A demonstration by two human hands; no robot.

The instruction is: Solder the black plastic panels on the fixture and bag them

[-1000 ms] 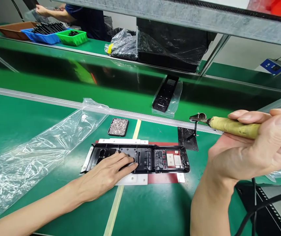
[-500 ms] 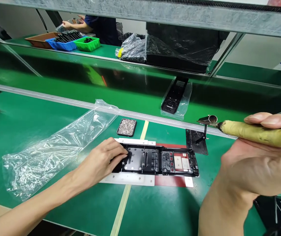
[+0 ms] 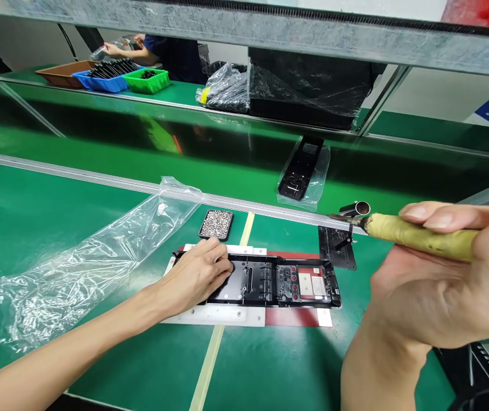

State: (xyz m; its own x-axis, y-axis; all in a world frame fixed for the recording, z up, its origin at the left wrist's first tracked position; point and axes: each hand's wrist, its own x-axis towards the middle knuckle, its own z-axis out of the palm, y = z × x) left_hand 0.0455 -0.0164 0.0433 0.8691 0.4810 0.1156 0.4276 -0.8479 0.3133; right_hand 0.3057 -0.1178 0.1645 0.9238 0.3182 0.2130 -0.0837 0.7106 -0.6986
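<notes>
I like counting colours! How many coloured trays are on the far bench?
3, side by side at the far left: a brown tray, a blue tray in the middle, and a green tray on the right. More may be hidden out of frame.

The long frame (image 3: 270,282) lay on a fixture plate (image 3: 227,315) mid-tabletop (image 3: 270,371). A small tray (image 3: 215,224) sat at its 11 o'clock, an empty bag (image 3: 85,268) at 9, a flat plate (image 3: 336,247) at 2.

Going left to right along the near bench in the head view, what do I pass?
Clear plastic bag → left hand resting on the black plastic frame → small black plate → tool with the yellowish handle, gripped in the right hand.
</notes>
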